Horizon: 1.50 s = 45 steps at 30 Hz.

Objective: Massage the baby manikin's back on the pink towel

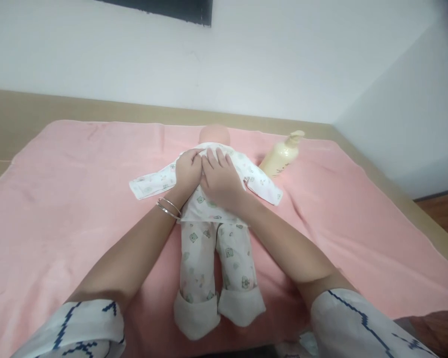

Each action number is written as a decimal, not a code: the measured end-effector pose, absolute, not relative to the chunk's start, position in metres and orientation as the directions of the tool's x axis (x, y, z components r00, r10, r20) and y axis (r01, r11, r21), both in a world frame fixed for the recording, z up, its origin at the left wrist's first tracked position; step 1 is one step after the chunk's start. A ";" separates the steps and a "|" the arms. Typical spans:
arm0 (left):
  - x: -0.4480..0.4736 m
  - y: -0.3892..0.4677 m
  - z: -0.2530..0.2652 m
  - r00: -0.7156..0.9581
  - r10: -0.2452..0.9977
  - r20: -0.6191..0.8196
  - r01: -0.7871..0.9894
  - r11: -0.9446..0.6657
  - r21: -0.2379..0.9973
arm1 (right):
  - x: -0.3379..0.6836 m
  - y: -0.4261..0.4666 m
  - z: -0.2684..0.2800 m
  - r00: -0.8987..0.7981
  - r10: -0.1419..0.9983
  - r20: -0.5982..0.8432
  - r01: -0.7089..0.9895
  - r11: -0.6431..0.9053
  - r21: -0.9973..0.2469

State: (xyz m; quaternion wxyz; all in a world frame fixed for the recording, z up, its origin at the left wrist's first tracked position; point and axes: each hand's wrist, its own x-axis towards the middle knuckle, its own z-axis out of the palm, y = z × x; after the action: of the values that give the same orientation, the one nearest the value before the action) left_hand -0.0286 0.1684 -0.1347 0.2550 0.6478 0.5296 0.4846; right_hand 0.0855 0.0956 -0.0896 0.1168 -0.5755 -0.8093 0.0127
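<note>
A baby doll (214,135) lies on a pink blanket, its bald head pointing away from me; no face shows. It wears a white printed long-sleeved shirt (201,214) and matching trousers (197,253) with wide turned-up cuffs. My left hand (188,171) rests on the upper torso at the left, fingers curled under and mostly hidden, so what they hold, if anything, cannot be seen. Right beside it, my right hand (224,176) lies flat on the shirt with fingers spread towards the collar. The doll's sleeves stretch out to both sides.
A cream pump bottle (281,155) leans at a tilt just beyond the doll's right-hand sleeve. The pink blanket (85,199) covers a tan padded surface (33,104). White walls (265,59) rise behind and at the right. Wooden flooring (442,211) shows at far right.
</note>
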 end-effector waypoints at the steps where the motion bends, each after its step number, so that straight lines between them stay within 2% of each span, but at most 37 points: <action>1: -0.029 0.168 -0.135 -0.035 0.933 0.359 0.446 -0.307 0.841 | 0.091 0.102 -0.088 -0.351 0.925 0.147 0.909 0.375 -0.185; 3: -0.029 0.167 -0.134 -0.028 0.929 0.369 0.462 -0.315 0.829 | 0.105 0.116 -0.086 -0.398 0.910 0.112 0.876 0.414 -0.248; 6: -0.029 0.166 -0.133 -0.011 0.926 0.378 0.490 -0.324 0.809 | 0.121 0.131 -0.085 -0.348 0.931 0.112 0.878 0.365 -0.309; 8: -0.028 0.166 -0.133 -0.014 0.927 0.375 0.506 -0.317 0.802 | 0.121 0.133 -0.087 -0.226 0.968 0.106 0.915 0.249 -0.319; 11: -0.028 0.167 -0.134 -0.016 0.931 0.366 0.508 -0.307 0.804 | 0.107 0.120 -0.089 0.000 0.996 0.091 0.963 0.024 -0.268; 13: -0.027 0.168 -0.135 -0.018 0.933 0.360 0.502 -0.303 0.810 | 0.092 0.105 -0.091 0.061 0.990 0.127 0.977 -0.033 -0.209; 16: -0.028 0.170 -0.136 -0.015 0.935 0.355 0.491 -0.302 0.817 | 0.075 0.086 -0.093 -0.023 0.980 0.196 0.990 0.050 -0.134; 19: -0.028 0.171 -0.136 -0.015 0.934 0.357 0.489 -0.305 0.817 | 0.072 0.080 -0.092 -0.119 0.975 0.189 0.984 0.142 -0.111; 24: -0.028 0.170 -0.135 0.002 0.931 0.364 0.505 -0.315 0.804 | 0.089 0.100 -0.086 -0.180 0.978 0.102 0.956 0.199 -0.215; 27: -0.027 0.170 -0.133 0.023 0.932 0.363 0.570 -0.311 0.761 | 0.099 0.114 -0.088 -0.155 0.982 0.106 0.944 0.179 -0.279; 30: -0.025 0.168 -0.126 0.049 0.941 0.336 0.693 -0.274 0.667 | 0.109 0.126 -0.093 -0.075 0.990 0.122 0.933 0.113 -0.342; 34: -0.019 0.156 -0.105 0.148 0.954 0.261 0.843 -0.259 0.471 | 0.122 0.137 -0.098 0.015 0.995 0.096 0.909 0.026 -0.416; 37: -0.014 0.138 -0.091 0.186 0.961 0.203 0.904 -0.249 0.348 | 0.131 0.142 -0.099 0.013 0.996 0.092 0.902 0.028 -0.431; 39: -0.010 0.128 -0.087 0.236 0.953 0.188 0.907 -0.286 0.308 | 0.136 0.144 -0.100 -0.005 0.996 0.094 0.909 0.044 -0.416; 42: -0.008 0.123 -0.089 0.378 0.906 0.189 0.857 -0.419 0.298 | 0.138 0.143 -0.099 -0.034 0.996 0.088 0.928 0.064 -0.368; 45: -0.010 0.130 -0.094 0.425 0.869 0.251 0.780 -0.493 0.385 | 0.134 0.136 -0.091 -0.056 0.997 0.062 0.949 0.072 -0.307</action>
State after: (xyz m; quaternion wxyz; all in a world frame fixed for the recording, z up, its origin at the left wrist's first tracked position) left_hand -0.0100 0.1301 -0.0939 0.1050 0.8377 0.4923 0.2118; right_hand 0.1338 0.1358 -0.0907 0.1292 -0.6749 -0.7207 0.0919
